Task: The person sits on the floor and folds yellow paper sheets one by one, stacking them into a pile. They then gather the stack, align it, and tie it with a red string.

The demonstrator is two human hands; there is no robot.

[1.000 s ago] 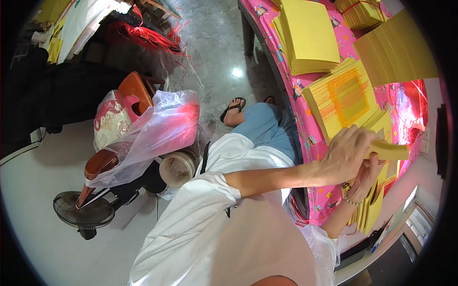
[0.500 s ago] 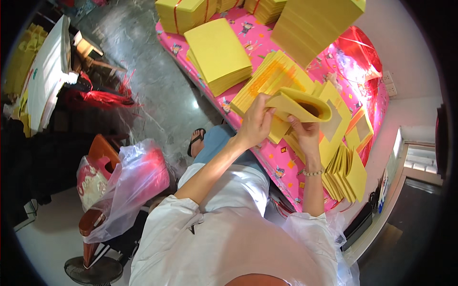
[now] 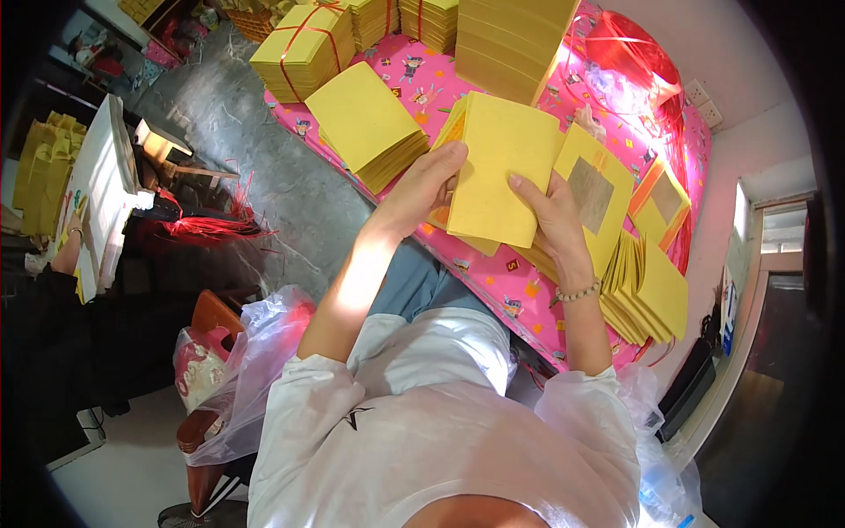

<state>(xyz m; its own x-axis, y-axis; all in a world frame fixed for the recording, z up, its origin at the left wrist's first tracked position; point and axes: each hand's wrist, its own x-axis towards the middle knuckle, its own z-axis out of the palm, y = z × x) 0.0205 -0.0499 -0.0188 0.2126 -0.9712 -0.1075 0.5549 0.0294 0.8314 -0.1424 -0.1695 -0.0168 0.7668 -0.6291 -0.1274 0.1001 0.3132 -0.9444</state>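
Note:
Between both hands I hold a stack of yellow paper [image 3: 503, 163], tilted up so its plain face shows. My left hand [image 3: 427, 189] grips its left edge, fingers behind it. My right hand [image 3: 556, 220] closes on the lower right edge, thumb on the front. Beneath and behind it, partly hidden, lie more yellow sheets with orange marks. To the right are yellow sheets with a grey-brown square [image 3: 591, 192] and fanned, folded yellow papers [image 3: 647, 295]. A plain yellow paper stack [image 3: 365, 119] rests to the left of my hands.
A pink patterned cloth [image 3: 422, 70] covers the table. Yellow bundles tied with red string [image 3: 304, 53] and a tall yellow stack [image 3: 506, 53] stand at the back. Red ribbon [image 3: 629, 53] lies back right. At far left, another person's hand [image 3: 66, 253] is by a white-topped table [image 3: 92, 189].
The paper stack in my hands was bent over into a loop; now it is flattened and upright, its face toward me. My left hand has moved to its left edge. The view has shifted somewhat.

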